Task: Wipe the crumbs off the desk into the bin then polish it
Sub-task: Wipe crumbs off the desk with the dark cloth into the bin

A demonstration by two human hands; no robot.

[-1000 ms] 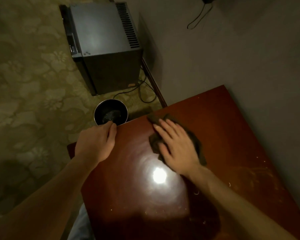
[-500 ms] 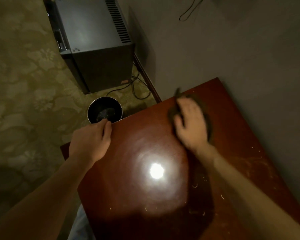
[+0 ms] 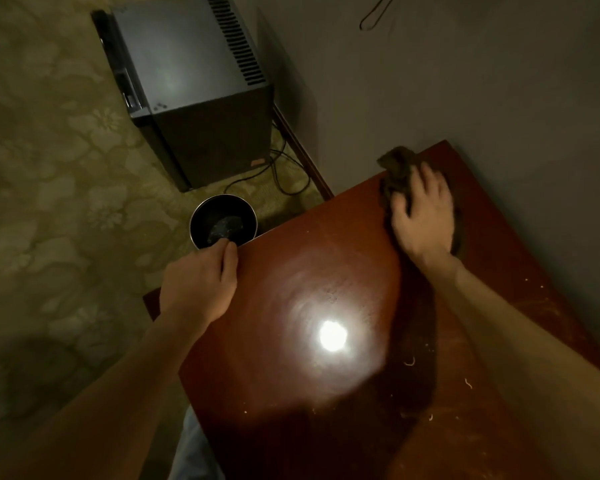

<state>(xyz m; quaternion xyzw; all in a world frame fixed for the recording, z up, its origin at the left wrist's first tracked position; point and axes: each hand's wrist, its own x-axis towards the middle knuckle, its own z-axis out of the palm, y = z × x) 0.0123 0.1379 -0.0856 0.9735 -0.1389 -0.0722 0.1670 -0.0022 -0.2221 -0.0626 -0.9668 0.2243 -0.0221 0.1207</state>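
Observation:
A red-brown wooden desk fills the lower right, its far corner against the wall. At that corner my right hand presses flat on a dark crumpled cloth; the hand is blurred by motion. A round black bin sits just off the desk's left edge with some debris inside. My left hand is at that edge, its fingertips curled over the bin's rim. Pale crumbs lie scattered on the near right part of the desk.
A black mini fridge stands on the floral carpet beyond the bin, with cables trailing behind it. A grey wall borders the desk's right side. A bright light glare marks the desk's middle.
My right hand has slid the cloth from near the bin side across to the desk's far corner by the wall. My left hand has stayed at the bin's rim.

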